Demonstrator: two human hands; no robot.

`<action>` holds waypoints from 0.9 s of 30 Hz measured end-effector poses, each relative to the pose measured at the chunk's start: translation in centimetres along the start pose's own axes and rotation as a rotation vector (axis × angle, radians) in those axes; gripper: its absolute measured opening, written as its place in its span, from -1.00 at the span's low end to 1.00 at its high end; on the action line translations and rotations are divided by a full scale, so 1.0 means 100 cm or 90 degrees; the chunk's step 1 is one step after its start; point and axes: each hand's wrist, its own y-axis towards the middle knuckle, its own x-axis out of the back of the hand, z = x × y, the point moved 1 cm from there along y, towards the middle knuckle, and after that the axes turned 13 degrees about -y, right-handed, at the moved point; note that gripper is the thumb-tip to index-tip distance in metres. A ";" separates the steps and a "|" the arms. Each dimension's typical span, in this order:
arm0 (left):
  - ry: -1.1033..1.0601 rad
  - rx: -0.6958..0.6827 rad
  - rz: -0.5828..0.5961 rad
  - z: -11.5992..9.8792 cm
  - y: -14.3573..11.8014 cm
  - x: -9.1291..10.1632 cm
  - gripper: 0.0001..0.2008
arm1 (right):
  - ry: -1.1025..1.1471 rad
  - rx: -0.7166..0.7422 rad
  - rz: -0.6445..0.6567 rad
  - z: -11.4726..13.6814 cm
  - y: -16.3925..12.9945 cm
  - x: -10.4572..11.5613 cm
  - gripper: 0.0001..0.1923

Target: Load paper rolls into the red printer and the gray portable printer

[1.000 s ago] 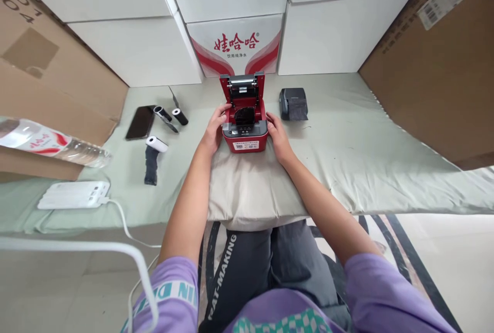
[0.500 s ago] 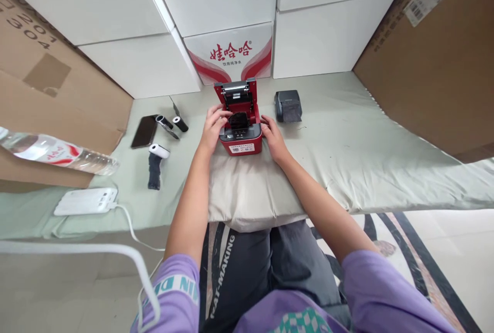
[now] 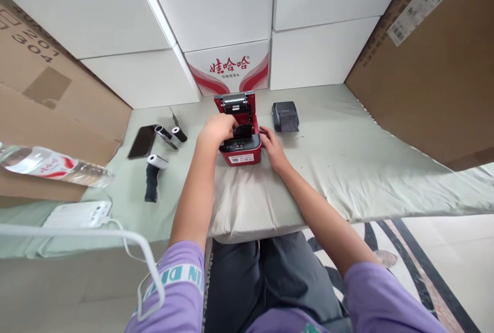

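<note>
A pale green padded sheet runs below stacked white cartons. On it stands the red printer, lid up. The left hand curls over its open bay, fingers reaching in (whether they pinch anything, I cannot tell); the right hand lies flat against its side, gripping nothing. Paper rolls lie left. The soft padding could let the printer tip under a downward press.

We see the open label printer on the padded mat, with the carton right behind it. To the printer's right lies a second printer; to its left lie two paper rolls, a phone, then a water bottle. Our left hand rests in the printer's open bay, and our right hand touches its right side.
</note>
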 end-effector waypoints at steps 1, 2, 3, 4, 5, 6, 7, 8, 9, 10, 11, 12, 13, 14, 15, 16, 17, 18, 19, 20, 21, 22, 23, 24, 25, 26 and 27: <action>-0.017 0.012 -0.008 -0.001 0.002 -0.001 -0.76 | -0.004 0.001 -0.001 0.001 0.000 0.000 -0.16; -0.036 0.019 -0.016 0.001 0.004 -0.002 -0.79 | -0.011 0.003 -0.003 0.001 -0.001 0.001 -0.18; -0.058 0.017 -0.023 0.003 0.007 -0.004 -0.82 | -0.020 0.006 -0.005 0.002 -0.001 0.002 -0.20; -0.090 0.005 -0.034 0.008 0.010 -0.005 -0.86 | -0.033 0.011 -0.008 0.004 -0.002 0.003 -0.21; -0.133 -0.015 -0.047 0.013 0.013 -0.007 -0.87 | -0.047 0.017 -0.010 0.005 -0.003 0.004 -0.23; -0.187 -0.044 -0.059 0.019 0.015 -0.009 -0.86 | -0.061 0.023 -0.013 0.007 -0.003 0.005 -0.25; -0.246 -0.077 -0.070 0.025 0.017 -0.010 -0.83 | -0.072 0.028 -0.014 0.008 -0.004 0.005 -0.27; -0.301 -0.110 -0.077 0.031 0.018 -0.011 -0.80 | -0.078 0.030 -0.015 0.010 -0.004 0.006 -0.28; -0.343 -0.135 -0.078 0.035 0.018 -0.011 -0.79 | -0.080 0.030 -0.015 0.011 -0.005 0.006 -0.30; -0.372 -0.151 -0.072 0.038 0.016 -0.010 -0.78 | -0.078 0.029 -0.014 0.011 -0.005 0.007 -0.31; -0.392 -0.161 -0.065 0.039 0.013 -0.007 -0.80 | -0.076 0.027 -0.014 0.012 -0.005 0.007 -0.32; -0.408 -0.167 -0.061 0.040 0.009 -0.004 -0.82 | -0.074 0.026 -0.014 0.011 -0.005 0.006 -0.33; -0.424 -0.171 -0.059 0.039 0.004 0.002 -0.84 | -0.073 0.026 -0.014 0.011 -0.005 0.006 -0.35; -0.438 -0.176 -0.062 0.038 -0.003 0.009 -0.84 | -0.073 0.026 -0.015 0.010 -0.005 0.006 -0.36; -0.449 -0.179 -0.070 0.036 -0.011 0.017 -0.81 | -0.072 0.025 -0.017 0.009 -0.006 0.006 -0.36; -0.449 -0.181 -0.076 0.036 -0.020 0.026 -0.76 | -0.070 0.025 -0.018 0.008 -0.006 0.006 -0.37; -0.438 -0.175 -0.084 0.037 -0.030 0.035 -0.70 | -0.070 0.023 -0.018 0.007 -0.006 0.006 -0.37; -0.432 -0.157 -0.102 0.040 -0.040 0.043 -0.65 | -0.071 0.023 -0.018 0.007 -0.006 0.006 -0.37; -0.437 -0.139 -0.131 0.045 -0.051 0.051 -0.62 | -0.074 0.023 -0.019 0.007 -0.006 0.006 -0.36; -0.458 -0.127 -0.173 0.052 -0.060 0.058 -0.61 | -0.078 0.025 -0.020 0.007 -0.006 0.006 -0.36; -0.474 -0.111 -0.227 0.060 -0.069 0.064 -0.61 | -0.081 0.027 -0.019 0.008 -0.007 0.006 -0.37; -0.481 -0.091 -0.290 0.070 -0.076 0.068 -0.62 | -0.083 0.029 -0.018 0.009 -0.007 0.006 -0.37; -0.479 -0.068 -0.352 0.081 -0.081 0.070 -0.62 | -0.084 0.030 -0.017 0.010 -0.007 0.006 -0.38; -0.473 -0.043 -0.406 0.092 -0.084 0.071 -0.62 | -0.085 0.030 -0.017 0.011 -0.007 0.006 -0.38; -0.465 -0.015 -0.449 0.103 -0.085 0.070 -0.61 | -0.088 0.031 -0.015 0.012 -0.007 0.007 -0.38; -0.458 0.016 -0.473 0.114 -0.083 0.068 -0.61 | -0.093 0.031 -0.016 0.013 -0.007 0.007 -0.38; -0.451 0.054 -0.480 0.125 -0.079 0.064 -0.62 | -0.101 0.032 -0.019 0.013 -0.007 0.007 -0.38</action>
